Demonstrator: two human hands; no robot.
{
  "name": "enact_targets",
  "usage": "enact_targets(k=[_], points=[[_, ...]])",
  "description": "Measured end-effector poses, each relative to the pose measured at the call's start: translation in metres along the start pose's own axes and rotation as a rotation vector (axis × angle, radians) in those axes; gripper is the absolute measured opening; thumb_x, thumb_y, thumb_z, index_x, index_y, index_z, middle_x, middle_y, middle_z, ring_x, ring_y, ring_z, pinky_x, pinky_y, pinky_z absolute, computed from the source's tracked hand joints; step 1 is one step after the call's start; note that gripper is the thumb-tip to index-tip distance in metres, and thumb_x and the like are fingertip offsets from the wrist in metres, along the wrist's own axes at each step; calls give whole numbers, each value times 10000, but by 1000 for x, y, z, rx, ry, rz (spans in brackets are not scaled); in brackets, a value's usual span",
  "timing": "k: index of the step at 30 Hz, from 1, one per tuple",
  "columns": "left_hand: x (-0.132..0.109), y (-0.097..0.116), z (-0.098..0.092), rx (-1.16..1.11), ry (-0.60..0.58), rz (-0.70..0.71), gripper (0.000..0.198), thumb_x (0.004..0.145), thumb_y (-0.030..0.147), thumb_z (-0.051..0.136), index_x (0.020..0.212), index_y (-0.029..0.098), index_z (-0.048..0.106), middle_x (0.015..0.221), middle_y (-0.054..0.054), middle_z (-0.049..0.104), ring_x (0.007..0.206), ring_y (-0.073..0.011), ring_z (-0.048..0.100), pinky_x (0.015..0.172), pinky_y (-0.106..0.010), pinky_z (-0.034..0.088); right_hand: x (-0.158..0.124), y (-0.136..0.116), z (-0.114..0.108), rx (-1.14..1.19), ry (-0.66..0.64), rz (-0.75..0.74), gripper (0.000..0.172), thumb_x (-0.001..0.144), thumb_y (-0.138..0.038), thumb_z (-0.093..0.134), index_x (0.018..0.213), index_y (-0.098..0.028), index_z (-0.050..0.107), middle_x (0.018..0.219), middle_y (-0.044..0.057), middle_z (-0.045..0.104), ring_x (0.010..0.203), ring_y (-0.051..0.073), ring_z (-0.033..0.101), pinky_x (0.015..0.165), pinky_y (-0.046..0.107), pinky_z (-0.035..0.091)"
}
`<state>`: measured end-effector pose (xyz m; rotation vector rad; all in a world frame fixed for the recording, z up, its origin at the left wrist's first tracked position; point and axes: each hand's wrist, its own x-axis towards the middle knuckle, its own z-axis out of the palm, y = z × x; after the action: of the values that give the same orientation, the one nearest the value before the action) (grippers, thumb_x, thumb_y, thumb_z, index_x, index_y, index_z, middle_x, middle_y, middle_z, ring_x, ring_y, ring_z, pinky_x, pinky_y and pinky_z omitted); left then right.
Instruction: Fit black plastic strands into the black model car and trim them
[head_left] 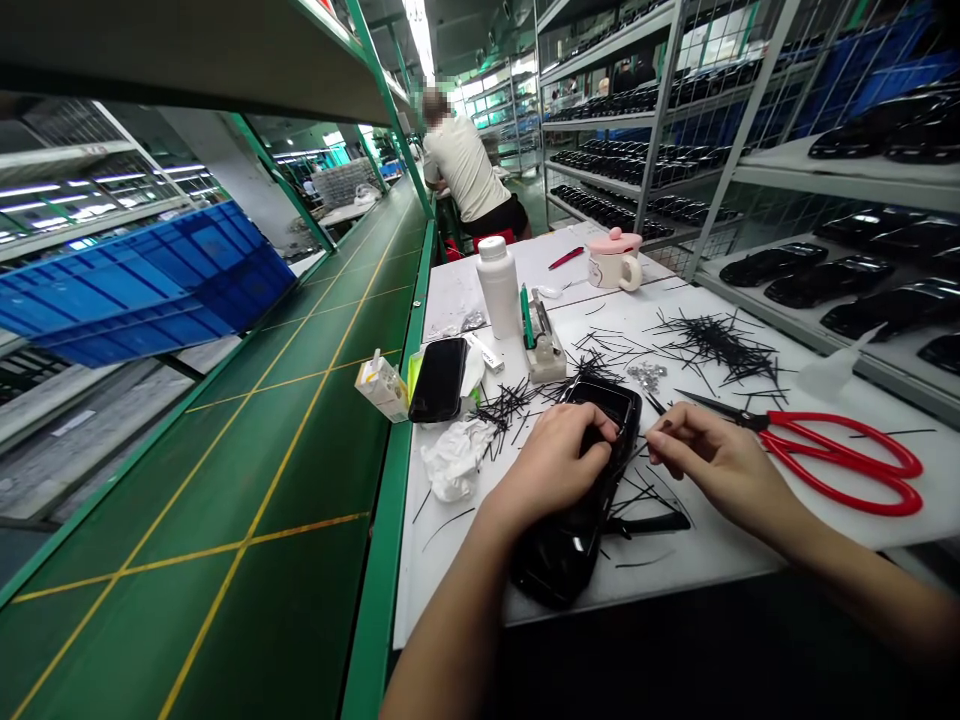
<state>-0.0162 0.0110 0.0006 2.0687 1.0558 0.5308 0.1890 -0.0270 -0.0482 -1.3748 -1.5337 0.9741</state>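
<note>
My left hand grips a glossy black model car body lying on the white work board, and its fingers cover the upper part. My right hand hovers just right of the body, thumb and forefinger pinched together. Whether they hold a thin piece is too small to tell. Red-handled scissors lie beside my right hand, their black blades pointing toward it. A heap of thin black strips lies beyond my hands, and more strips are scattered around the body.
A green conveyor belt runs along the board's left edge. On the board stand a white bottle, a black phone, crumpled tissue and a pink mug. Shelves hold black shells. A seated co-worker is farther off.
</note>
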Motion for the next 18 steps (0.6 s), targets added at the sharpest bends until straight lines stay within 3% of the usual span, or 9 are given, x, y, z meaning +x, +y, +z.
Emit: enact_targets(k=[12, 16, 18], points=[[-3, -1, -1, 9, -36, 0, 111, 848, 155, 510, 945, 209, 522, 1098, -30, 622, 1123, -213, 522, 1016, -348, 385, 0, -4, 0, -6, 5, -29, 302, 915, -482, 605, 814, -198, 579, 696, 0, 595, 594, 117, 510, 583, 239, 432], [-9, 1, -5, 0, -74, 3, 243, 822, 182, 563, 1055, 208, 498, 1246, -65, 543, 1229, -226, 466, 1078, -363, 370, 5, -17, -17, -3, 61, -87, 319, 886, -491, 643, 799, -189, 594, 672, 0, 576, 590, 115, 514, 559, 227, 438], [-13, 4, -8, -1, -104, -1, 329, 793, 199, 621, 1093, 202, 484, 1353, -84, 476, 1372, -256, 350, 1158, -393, 299, 14, -29, -31, 20, 132, -152, 310, 871, -481, 667, 796, -187, 602, 656, 0, 566, 582, 115, 514, 541, 220, 440]])
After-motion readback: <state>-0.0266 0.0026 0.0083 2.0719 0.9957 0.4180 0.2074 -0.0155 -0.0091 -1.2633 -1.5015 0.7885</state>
